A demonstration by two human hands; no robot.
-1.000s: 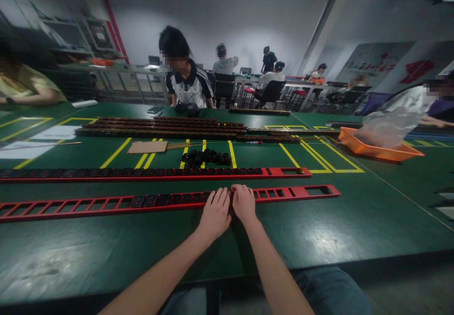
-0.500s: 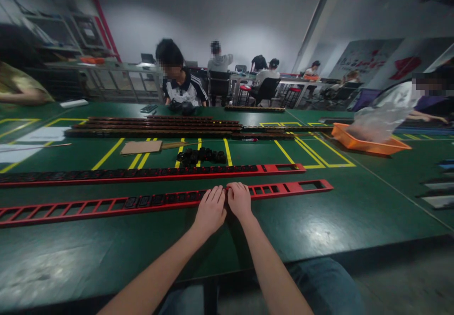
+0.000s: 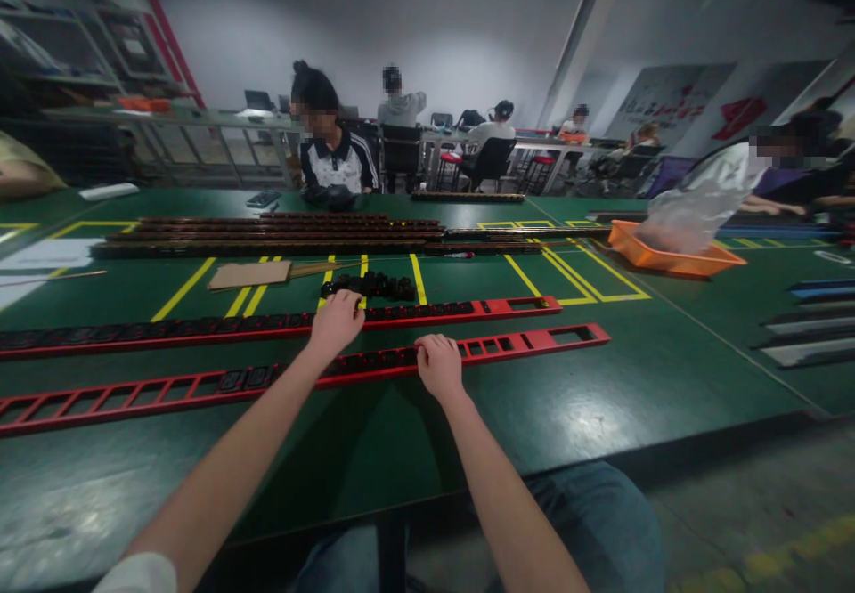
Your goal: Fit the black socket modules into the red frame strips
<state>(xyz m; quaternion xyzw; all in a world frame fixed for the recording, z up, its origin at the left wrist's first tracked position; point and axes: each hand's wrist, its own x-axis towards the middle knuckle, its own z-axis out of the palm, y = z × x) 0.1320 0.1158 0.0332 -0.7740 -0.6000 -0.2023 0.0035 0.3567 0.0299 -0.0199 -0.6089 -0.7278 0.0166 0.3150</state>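
My left hand [image 3: 339, 319] reaches over the far red frame [image 3: 517, 305], its fingers loosely bent beside a pile of small black socket-like modules [image 3: 380, 286]. Nothing shows in its grasp, though the fingertips are partly hidden. At the near red frame [image 3: 571, 337], my right hand [image 3: 441, 366] has its fingers curled over the rail, just right of a row of fitted black modules [image 3: 384, 358]. To the right of that hand, and at the frame's left end, several slots are bare. Black modules fill most of the far frame.
Long dark metal strips [image 3: 280, 241] lie stacked across the table behind a cardboard piece [image 3: 249, 275]. An orange tray [image 3: 674, 259] with a plastic bag stands at right. Grey strips [image 3: 808, 348] lie at the right edge. A co-worker [image 3: 334, 152] sits opposite.
My left hand has left the near red frame and moved forward and left to the black modules. The right hand stays at the near frame. The view has shifted slightly.
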